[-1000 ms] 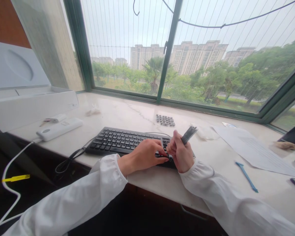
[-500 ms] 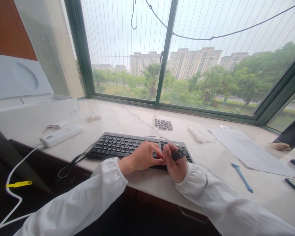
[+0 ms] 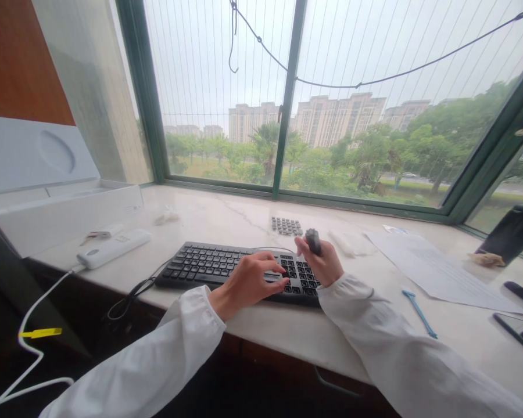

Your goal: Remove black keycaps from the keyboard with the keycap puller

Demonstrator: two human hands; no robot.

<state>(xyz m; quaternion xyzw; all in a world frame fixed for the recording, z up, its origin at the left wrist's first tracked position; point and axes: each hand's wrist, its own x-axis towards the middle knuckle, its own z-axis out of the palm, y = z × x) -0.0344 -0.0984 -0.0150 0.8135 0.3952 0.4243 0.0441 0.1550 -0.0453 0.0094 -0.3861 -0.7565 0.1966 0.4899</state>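
Observation:
A black keyboard [image 3: 209, 264] lies near the table's front edge. Over its right part is my left hand [image 3: 251, 280], thumb and forefinger apart, with nothing visible between them. At the number pad, to the right of those fingers, key places show without their caps. My right hand [image 3: 326, 262] is raised above the keyboard's right end, fingers wrapped round a short dark tool [image 3: 313, 241]. The tool's end points up, and its exact kind cannot be made out. Behind the keyboard, loose keycaps [image 3: 286, 226] lie in rows.
A blue plastic stick [image 3: 419, 313] and a printed sheet [image 3: 422, 267] lie to the right, with a phone [image 3: 520, 334] at the edge. On the left are a white power strip [image 3: 113, 248] and a white box [image 3: 78, 217]. The window [image 3: 279, 133] rises behind.
My hands have moved apart. The right one has gone up and away from the left with the dark tool, which now points upward. The left fingers have spread slightly.

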